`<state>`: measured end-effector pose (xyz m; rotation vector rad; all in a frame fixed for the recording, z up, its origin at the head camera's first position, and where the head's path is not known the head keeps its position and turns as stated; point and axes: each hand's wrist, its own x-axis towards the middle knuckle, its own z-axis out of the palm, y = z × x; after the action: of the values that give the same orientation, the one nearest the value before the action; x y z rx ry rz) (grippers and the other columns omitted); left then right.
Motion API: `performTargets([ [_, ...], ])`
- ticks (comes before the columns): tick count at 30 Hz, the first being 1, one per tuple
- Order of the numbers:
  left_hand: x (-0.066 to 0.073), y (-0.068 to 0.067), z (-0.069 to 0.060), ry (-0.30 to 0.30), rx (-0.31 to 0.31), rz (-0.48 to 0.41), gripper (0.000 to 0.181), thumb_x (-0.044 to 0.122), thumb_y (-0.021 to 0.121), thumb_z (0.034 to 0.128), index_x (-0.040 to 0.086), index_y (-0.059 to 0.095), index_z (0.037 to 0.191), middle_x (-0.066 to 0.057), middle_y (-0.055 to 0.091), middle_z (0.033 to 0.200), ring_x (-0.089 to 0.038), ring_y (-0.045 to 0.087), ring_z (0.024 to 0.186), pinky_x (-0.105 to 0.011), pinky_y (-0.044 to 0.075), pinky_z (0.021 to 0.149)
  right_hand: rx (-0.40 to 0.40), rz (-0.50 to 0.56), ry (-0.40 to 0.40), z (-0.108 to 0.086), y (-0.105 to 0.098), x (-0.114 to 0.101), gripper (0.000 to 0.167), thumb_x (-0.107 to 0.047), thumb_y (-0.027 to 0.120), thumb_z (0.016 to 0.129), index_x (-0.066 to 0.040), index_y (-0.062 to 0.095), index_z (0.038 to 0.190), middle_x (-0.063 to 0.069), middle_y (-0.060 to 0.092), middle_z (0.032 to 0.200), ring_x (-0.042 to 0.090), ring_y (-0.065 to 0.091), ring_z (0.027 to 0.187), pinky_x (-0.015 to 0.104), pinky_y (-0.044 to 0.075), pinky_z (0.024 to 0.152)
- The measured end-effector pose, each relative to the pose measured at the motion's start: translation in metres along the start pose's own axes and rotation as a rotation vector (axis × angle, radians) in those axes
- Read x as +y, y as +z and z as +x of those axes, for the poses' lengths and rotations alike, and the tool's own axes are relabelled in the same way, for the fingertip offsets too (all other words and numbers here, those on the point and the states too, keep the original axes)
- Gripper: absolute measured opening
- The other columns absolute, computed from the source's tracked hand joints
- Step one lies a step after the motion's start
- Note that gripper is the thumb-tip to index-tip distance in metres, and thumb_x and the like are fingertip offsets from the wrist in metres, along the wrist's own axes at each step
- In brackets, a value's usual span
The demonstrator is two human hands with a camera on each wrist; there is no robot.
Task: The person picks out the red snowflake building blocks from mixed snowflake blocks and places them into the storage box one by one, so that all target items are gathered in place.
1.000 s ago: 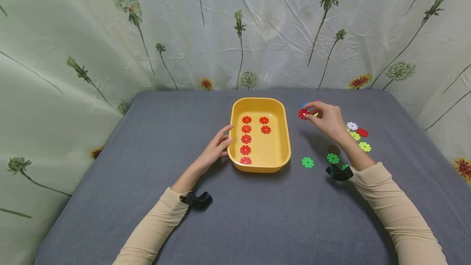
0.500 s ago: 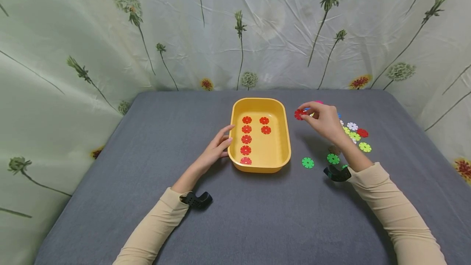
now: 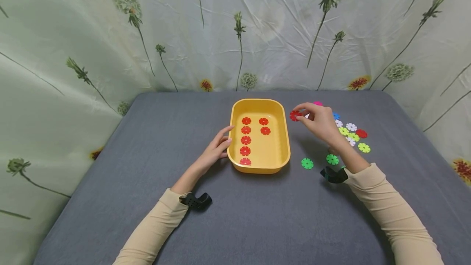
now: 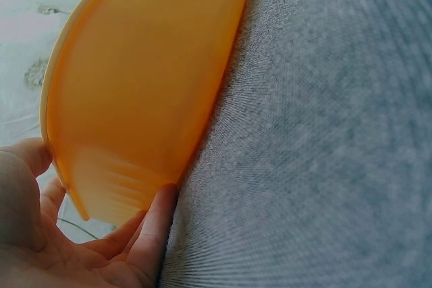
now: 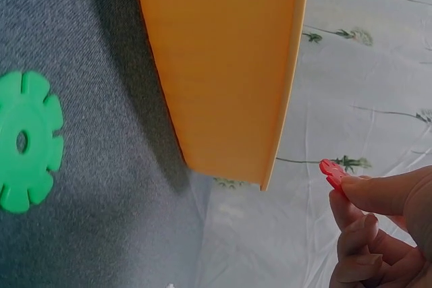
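Note:
A yellow plastic tray (image 3: 259, 170) stands on the table with several red notched discs (image 3: 245, 140) inside, in a longer left column and a shorter right one. At its left side, my left hand (image 3: 215, 147) holds the wall. In the left wrist view, the thumb and a finger reach over the rim while other fingers (image 4: 154, 234) lie against the outer wall. Between thumb and fingertips, my right hand (image 3: 320, 122) pinches a red notched disc (image 3: 294, 115), raised beside the tray's right rim. The right wrist view shows this disc (image 5: 332, 173) nearly edge-on.
Right of the tray lie loose discs: green (image 3: 307, 163), yellow-green (image 3: 364, 147), white (image 3: 351, 127), blue (image 3: 336, 115), pink (image 3: 318, 103) and red (image 3: 362, 133). The right arm hides part of this scatter. A floral cloth (image 3: 206, 32) hangs behind the grey table (image 3: 121, 167).
My right hand has moved a little left, bringing the pinched red disc closer to the tray. More loose discs show behind that hand. The left hand and tray have kept their places.

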<state>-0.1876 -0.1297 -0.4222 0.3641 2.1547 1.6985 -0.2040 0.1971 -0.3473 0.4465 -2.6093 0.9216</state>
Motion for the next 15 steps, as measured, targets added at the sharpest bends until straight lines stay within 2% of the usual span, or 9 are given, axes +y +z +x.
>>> performTargets([
  [9,-0.0001,0.0006,-0.0003,-0.018,0.014,-0.004,0.047,0.036,0.041,0.0992,0.043,0.025,0.143,-0.010,0.037,0.145,-0.029,0.047,0.128,-0.044,0.048,0.099,-0.046,0.003,0.021,0.0021,0.0050,-0.0053,0.017,-0.007,0.065,0.085,-0.008,0.067,0.102,0.016,0.069,0.084,0.015,0.045,0.054,0.019,0.035,0.045],
  [15,-0.0004,0.0011,0.0011,-0.025,0.019,-0.004,0.047,0.036,0.042,0.0992,0.043,0.025,0.142,-0.011,0.038,0.143,-0.029,0.048,0.127,-0.045,0.047,0.100,-0.047,0.019,0.000,0.0032,0.0077,-0.0085,0.017,-0.007,0.067,0.084,-0.007,0.067,0.101,0.015,0.069,0.083,0.013,0.045,0.052,0.018,0.037,0.046],
])
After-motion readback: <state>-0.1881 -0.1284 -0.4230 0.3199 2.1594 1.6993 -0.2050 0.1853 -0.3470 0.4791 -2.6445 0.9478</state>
